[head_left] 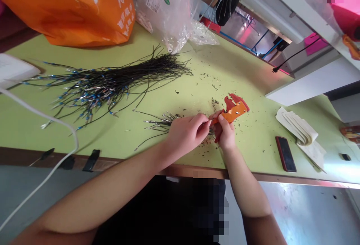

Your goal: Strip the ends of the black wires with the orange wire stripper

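My right hand (227,132) is closed round an orange and red wire stripper (232,113), its head pointing up and to the right. Close against the tool's near end, my left hand (188,132) pinches a black wire (206,122); the wire's tip is hidden by the fingers and the tool. Under and beside my left hand lies a small bunch of black wires (160,125) with metal terminals at their left ends. Farther back and left, a larger bundle of black wires (135,70) is spread out, many with blue and metal ends.
Short black scraps (215,102) litter the green table (247,76). An orange bag (92,12) and a clear plastic bag (168,8) stand at the back. To the right lie a phone (286,154) and folded cloth (298,127). A white cable (66,123) hangs over the left edge.
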`<state>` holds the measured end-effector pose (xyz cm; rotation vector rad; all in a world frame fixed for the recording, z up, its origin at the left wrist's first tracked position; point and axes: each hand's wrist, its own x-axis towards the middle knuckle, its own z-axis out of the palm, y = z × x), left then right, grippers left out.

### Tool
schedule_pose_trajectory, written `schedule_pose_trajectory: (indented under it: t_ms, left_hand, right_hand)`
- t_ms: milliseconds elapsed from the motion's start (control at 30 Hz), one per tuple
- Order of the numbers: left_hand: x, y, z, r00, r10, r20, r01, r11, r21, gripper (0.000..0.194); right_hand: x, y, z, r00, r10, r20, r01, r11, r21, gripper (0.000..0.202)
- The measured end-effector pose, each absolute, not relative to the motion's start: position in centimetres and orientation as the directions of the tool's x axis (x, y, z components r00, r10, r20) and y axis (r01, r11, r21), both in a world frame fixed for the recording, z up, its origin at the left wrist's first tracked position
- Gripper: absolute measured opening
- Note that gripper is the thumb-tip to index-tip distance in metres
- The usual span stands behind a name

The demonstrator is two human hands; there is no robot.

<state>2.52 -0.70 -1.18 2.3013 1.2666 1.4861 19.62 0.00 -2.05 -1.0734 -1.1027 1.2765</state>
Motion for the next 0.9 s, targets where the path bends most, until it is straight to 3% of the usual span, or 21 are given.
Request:
schedule_pose_trajectory:
  t_ms: [200, 433, 567, 700, 900]
  left_hand:
    - [2.4, -0.6, -1.2, 0.191, 0.664, 0.723, 0.583, -0.669, 0.461, 0.016]
    - [2.5, -0.1, -1.9, 0.229, 0.635, 0.738, 0.580, -0.698, 0.420, 0.017]
    - [2.4, 0.5, -2.6, 0.283, 0.657, 0.699, 0.557, -0.706, 0.438, 0.018]
    - [1.3, 1.2, -2.5, 0.336, 0.716, 0.612, 0.570, -0.672, 0.473, 0.024]
    - [-2.7, 2.9, -0.5, 0.353, 0.796, 0.491, 0.697, -0.574, 0.429, 0.031]
  right_hand:
    - [20.2, -0.2, -2.4, -0.120, 0.989, 0.089, -0.178, 0.067, -0.982, 0.031]
    - [20.2, 0.0, -3.3, -0.125, 0.985, 0.120, -0.188, 0.095, -0.977, 0.024]
    - [20.3, 0.5, -3.3, -0.039, 0.991, 0.129, -0.203, 0.118, -0.972, 0.023]
    - [20.7, 1.3, -2.7, 0.133, 0.984, 0.119, -0.337, 0.158, -0.928, 0.025]
    - [21.4, 2.0, -2.0, 0.293, 0.952, 0.084, -0.460, 0.218, -0.861, 0.030]
